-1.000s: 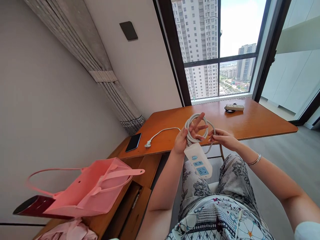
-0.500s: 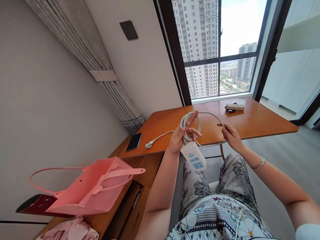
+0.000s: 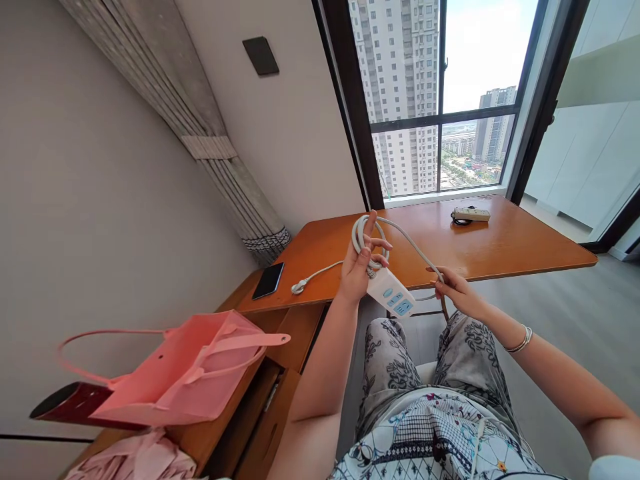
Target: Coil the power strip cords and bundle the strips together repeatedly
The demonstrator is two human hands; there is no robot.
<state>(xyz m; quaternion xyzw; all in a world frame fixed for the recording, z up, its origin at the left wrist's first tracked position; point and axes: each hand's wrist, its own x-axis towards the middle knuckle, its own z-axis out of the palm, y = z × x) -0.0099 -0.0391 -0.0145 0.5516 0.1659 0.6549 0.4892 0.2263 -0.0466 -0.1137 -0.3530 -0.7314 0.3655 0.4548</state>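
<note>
My left hand (image 3: 361, 265) grips the looped white cord (image 3: 358, 235) of a power strip, with the loops passing around its fingers. The white power strip (image 3: 391, 292) with blue sockets hangs tilted just below that hand, above my lap. Between thumb and fingers, my right hand (image 3: 456, 291) pinches a stretch of the same cord, which arches over from the coil. The cord's plug end (image 3: 299, 287) rests on the wooden table to the left of my left hand.
A second power strip (image 3: 471, 215) with a dark cord lies on the table (image 3: 530, 237) at the back right. A phone (image 3: 269, 281) is at its left end. The pink bag (image 3: 200, 373) and pink cloth (image 3: 135, 460) are on the lower left cabinet, beside a dark red cylinder (image 3: 75, 403).
Both hands have shifted slightly left. My right hand has come lower with the cord, and the power strip has swung up and turned to the right.
</note>
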